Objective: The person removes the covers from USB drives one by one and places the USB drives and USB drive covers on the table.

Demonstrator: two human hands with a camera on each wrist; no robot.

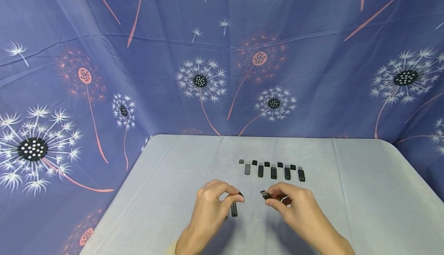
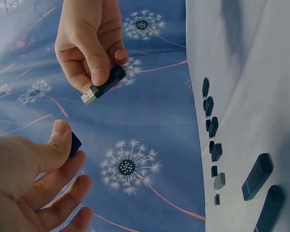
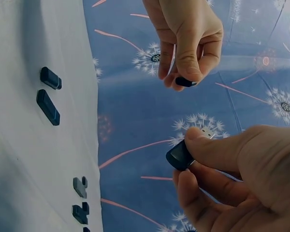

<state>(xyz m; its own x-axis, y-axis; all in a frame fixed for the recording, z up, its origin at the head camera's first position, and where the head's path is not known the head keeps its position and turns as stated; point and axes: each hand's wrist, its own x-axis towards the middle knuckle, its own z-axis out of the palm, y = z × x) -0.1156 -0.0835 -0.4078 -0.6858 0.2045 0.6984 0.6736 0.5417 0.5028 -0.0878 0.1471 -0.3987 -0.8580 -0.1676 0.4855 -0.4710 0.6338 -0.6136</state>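
My left hand [image 1: 210, 208] pinches a small black cap [image 2: 75, 144] between thumb and fingertips. Opposite it, my right hand [image 1: 301, 205] grips a black USB stick [image 2: 108, 82] whose bare metal plug [image 2: 88, 96] points toward the left hand. The cap and the stick are held apart in the air above the table. Beneath the left hand lies a dark stick [image 1: 234, 209], and the left wrist view shows two dark sticks [image 2: 257, 177] [image 2: 270, 209] side by side on the cloth.
Farther back on the pale table [image 1: 173, 158] is a row of several uncapped sticks [image 1: 274, 171], one of them grey [image 1: 247, 168], with small caps [image 1: 267, 164] behind them. A blue dandelion-patterned cloth [image 1: 156, 74] hangs behind the table.
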